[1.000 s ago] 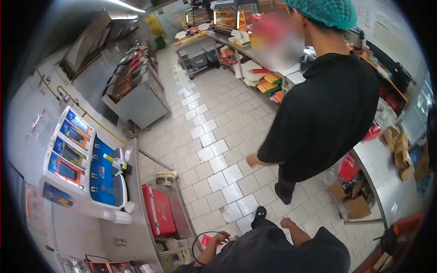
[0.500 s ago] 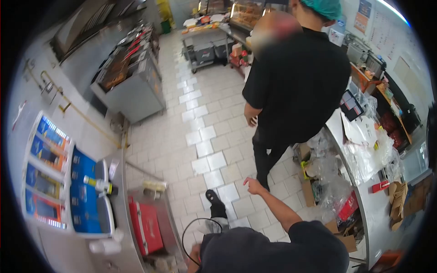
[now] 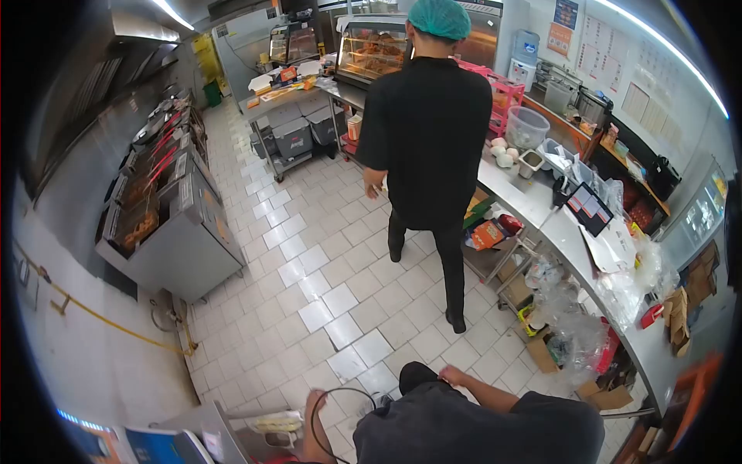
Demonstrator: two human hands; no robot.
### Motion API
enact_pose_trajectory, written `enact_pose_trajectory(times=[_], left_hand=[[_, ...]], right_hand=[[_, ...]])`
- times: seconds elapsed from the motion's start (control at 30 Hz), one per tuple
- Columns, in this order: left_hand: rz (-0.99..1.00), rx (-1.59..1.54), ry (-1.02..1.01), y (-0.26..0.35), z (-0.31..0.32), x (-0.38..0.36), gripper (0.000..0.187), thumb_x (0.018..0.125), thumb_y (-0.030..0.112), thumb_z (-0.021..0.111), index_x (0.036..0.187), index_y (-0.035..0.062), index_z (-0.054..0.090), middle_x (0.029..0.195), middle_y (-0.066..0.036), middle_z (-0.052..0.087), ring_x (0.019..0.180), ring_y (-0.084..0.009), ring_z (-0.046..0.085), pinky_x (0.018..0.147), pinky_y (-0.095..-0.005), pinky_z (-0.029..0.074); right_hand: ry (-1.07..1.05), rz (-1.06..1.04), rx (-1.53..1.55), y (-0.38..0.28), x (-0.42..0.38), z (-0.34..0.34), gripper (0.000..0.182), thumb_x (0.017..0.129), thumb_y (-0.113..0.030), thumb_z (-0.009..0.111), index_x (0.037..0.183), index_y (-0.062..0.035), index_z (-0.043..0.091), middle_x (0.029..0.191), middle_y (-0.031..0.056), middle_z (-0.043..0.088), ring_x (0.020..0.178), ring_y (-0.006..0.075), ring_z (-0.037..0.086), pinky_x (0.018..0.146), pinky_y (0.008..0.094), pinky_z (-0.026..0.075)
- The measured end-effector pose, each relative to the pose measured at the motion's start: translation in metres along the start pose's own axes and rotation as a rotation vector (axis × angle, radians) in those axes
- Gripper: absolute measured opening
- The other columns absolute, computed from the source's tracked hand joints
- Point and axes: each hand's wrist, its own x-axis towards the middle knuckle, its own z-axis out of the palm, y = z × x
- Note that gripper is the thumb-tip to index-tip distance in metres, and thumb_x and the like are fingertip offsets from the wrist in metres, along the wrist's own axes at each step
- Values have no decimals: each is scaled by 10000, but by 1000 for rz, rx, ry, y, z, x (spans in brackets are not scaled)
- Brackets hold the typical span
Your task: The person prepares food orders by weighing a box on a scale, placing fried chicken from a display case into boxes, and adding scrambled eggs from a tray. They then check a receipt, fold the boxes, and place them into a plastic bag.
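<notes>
My right hand is low in front of my body, fingers curled in, beside a dark shape that looks like my shoe or leg. Nothing shows in that hand. My left hand hangs at my left side, next to a thin black cable that loops out from my body. Its fingers are small and blurred. A person in black with a green hairnet stands ahead with their back to me, their left hand hanging down.
Fryers line the left wall. A steel counter with a tablet, plastic bags and containers runs along the right, boxes beneath. A wheeled table and a glass food display stand ahead. The floor is tiled.
My view has swung left-to-right and lifted, and I have moved forward. My right hand, pointing before, is lower and curled. The person ahead is further off and seen whole.
</notes>
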Motion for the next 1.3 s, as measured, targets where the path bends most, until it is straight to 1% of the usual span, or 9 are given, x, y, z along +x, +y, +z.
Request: enact_pose_trajectory(times=[0.13, 0.4, 0.43, 0.5, 0.6, 0.87, 0.97, 1.1, 1.3], left_hand=[[157, -407, 366, 119, -118, 92, 178, 897, 134, 557, 1010, 3, 598, 813, -146, 670, 672, -186, 659, 580, -310, 530], [-44, -293, -122, 212, -172, 247, 313, 938, 263, 504, 1188, 98, 593, 1064, -94, 665, 878, -219, 662, 562, -334, 535], [586, 364, -414, 164, -178, 285, 358, 942, 285, 522, 1250, 111, 579, 1161, -92, 639, 1045, -227, 619, 638, -345, 564], [-490, -281, -578, 214, -192, 270, 353, 932, 308, 576, 1240, 140, 610, 1199, -44, 620, 1155, -230, 552, 841, -513, 523], [-328, -442, -283, 232, -219, 273, 359, 927, 266, 554, 1244, 97, 552, 1125, -68, 659, 918, -241, 643, 794, -485, 504], [-218, -29, -408, 274, -309, 356, 369, 938, 349, 525, 1219, 112, 548, 1112, -39, 658, 955, -220, 627, 798, -462, 470], [-710, -22, -508, 282, -314, 434, 277, 933, 386, 534, 1130, 202, 596, 1009, 75, 651, 860, -142, 601, 774, -410, 464], [-310, -124, -388, 367, -345, 512, 309, 933, 367, 532, 1110, 127, 612, 1037, -44, 685, 875, -225, 658, 624, -407, 495], [-34, -194, -380, 458, -359, 670, 346, 931, 242, 579, 1227, 67, 544, 1004, -112, 699, 781, -233, 688, 576, -343, 522]], right_hand=[[8, 316, 484, -31, 48, 20, 348, 993, -301, 488, 1042, -21, 690, 1049, 139, 670, 1054, 251, 600, 956, 373, 439], [-139, 407, 1099, -148, 165, -175, 719, 913, -499, 507, 1425, -42, 292, 1412, 217, 388, 1296, 302, 400, 1061, 462, 340], [-235, 508, 936, -149, 205, -191, 971, 855, -598, 565, 1476, -5, 111, 1473, 227, 292, 1345, 330, 338, 1099, 472, 290], [-351, 554, 847, -82, 315, -151, 1094, 795, -675, 569, 1495, -8, 57, 1474, 246, 295, 1349, 360, 338, 1094, 512, 293], [-181, 753, 929, -119, 358, -189, 1096, 792, -656, 572, 1520, -23, 53, 1481, 247, 301, 1365, 394, 318, 1094, 551, 276], [-309, 443, 360, -96, 452, -218, 785, 849, -581, 534, 1469, -124, 381, 1485, 244, 347, 1371, 401, 333, 1126, 561, 207], [-352, 381, 407, -108, 441, -262, 672, 876, -542, 536, 1392, -114, 487, 1352, 255, 502, 1270, 376, 467, 1071, 556, 316], [-254, 364, 925, -43, 487, -198, 464, 849, -410, 655, 1119, -33, 673, 1086, 196, 684, 1000, 346, 661, 866, 459, 533], [-351, 29, -102, -22, 565, -276, 360, 756, -369, 724, 1041, -149, 715, 970, 105, 715, 938, 310, 669, 798, 393, 533]])
